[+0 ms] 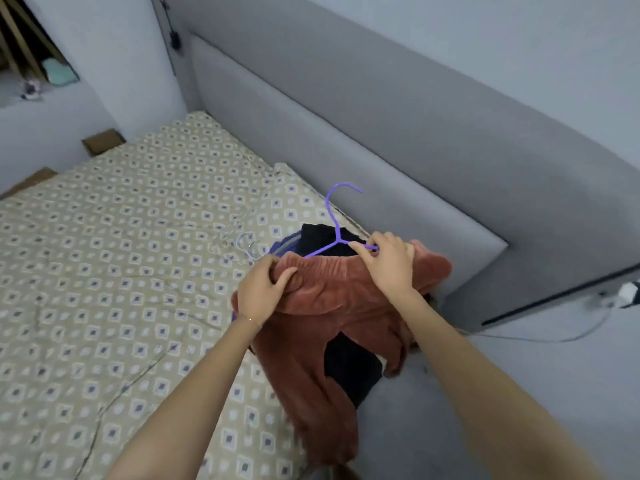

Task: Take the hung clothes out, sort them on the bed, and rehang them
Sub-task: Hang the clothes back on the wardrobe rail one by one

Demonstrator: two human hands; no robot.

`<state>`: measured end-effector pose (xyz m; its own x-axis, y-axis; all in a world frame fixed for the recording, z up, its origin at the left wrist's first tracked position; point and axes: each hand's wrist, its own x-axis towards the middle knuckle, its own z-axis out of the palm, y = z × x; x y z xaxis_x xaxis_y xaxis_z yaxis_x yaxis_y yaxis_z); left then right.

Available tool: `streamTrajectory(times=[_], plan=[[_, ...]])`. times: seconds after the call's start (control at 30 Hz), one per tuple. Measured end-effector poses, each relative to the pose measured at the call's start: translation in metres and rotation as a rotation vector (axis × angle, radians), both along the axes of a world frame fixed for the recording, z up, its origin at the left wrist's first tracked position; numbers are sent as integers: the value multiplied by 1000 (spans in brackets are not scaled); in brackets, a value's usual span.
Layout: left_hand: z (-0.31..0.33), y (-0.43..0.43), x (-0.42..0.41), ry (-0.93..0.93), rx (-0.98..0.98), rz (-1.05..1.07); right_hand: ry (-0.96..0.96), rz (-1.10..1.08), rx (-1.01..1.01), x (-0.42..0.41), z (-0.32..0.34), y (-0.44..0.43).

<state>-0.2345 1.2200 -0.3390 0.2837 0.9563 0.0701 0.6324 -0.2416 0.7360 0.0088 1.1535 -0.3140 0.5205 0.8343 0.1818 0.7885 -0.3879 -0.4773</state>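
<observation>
Clothes lay heaped on the bed point(121, 254) just in front of the grey headboard point(381, 133), near that headboard's right-hand end. Uppermost was a rust-brown garment point(332, 299) of fleecy cloth, spread from close under the headboard back toward the person, its lower part hanging over the mattress edge. A black garment point(318, 237) showed beneath it, both on the side nearest the headboard and through a gap farther from it. The left hand point(263, 285) gripped the bunched upper edge of the rust-brown garment, fingers curled over the cloth and thumb tucked beneath, a thin bracelet point(251, 320) at the wrist. The right hand point(388, 261), the nearer of the two to the headboard, pinched one arm of a purple hanger point(334, 233) between thumb and forefinger, the other fingers curled in behind. The hanger's hook pointed up toward the headboard, while its other arm ran down to the garment's edge; whether it passed inside the cloth could not be told. Pale wire hangers point(242, 244) lay on the patterned cover just left of the pile, a little out from the headboard. A thin cable point(554, 337) trailed below the headboard's right end.
</observation>
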Motion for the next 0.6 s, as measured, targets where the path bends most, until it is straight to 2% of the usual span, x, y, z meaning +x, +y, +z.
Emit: streamTrajectory(times=[0.3,0.6], plan=[[60,-95,31,0,161,-349,17,-353,73,-7,66,-175],[112,-222,131,-18,398,-857,54,-769,129,9,104,-380]])
